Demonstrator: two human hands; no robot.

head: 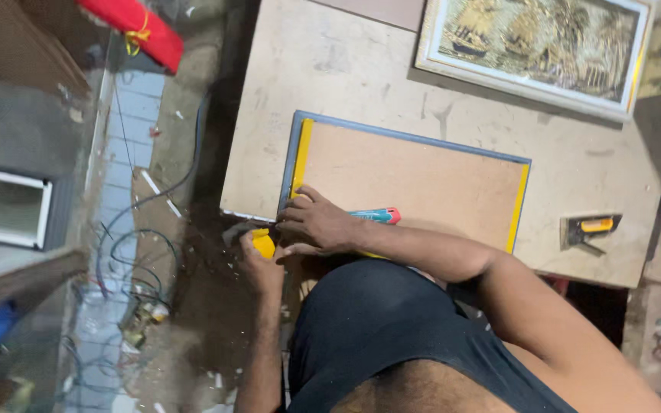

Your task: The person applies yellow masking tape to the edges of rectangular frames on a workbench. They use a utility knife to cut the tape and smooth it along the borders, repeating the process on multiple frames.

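The person leans over the near edge of a pale wooden worktop (346,69), both arms stretched forward from a dark sleeveless top. The right hand (317,224) comes in from the right with the forearm lying along the worktop's edge; its fingers are spread and pressed flat on the near left corner of a frame (411,172) that lies face down, brown backing board up, with a blue-grey rim and yellow tape strips along its two short sides. That hand grips nothing; it only bears down on the corner. Just behind its wrist a teal tool with a red tip (376,216) lies on the frame's near edge, touching or just beside the forearm.

The left hand (260,256) reaches up from below with the arm nearly straight, just off the worktop's corner, and is closed around a small yellow object (263,243); what that object is cannot be told. The two hands sit close together at the frame's corner.

Farther right on the worktop lies a staple gun (590,229) with a yellow handle, well apart from the hands. At the far edge rests a framed picture (533,46), gold-toned with a white border. On the floor to the left lie tangled wires (135,252) and a red bundle (133,29).
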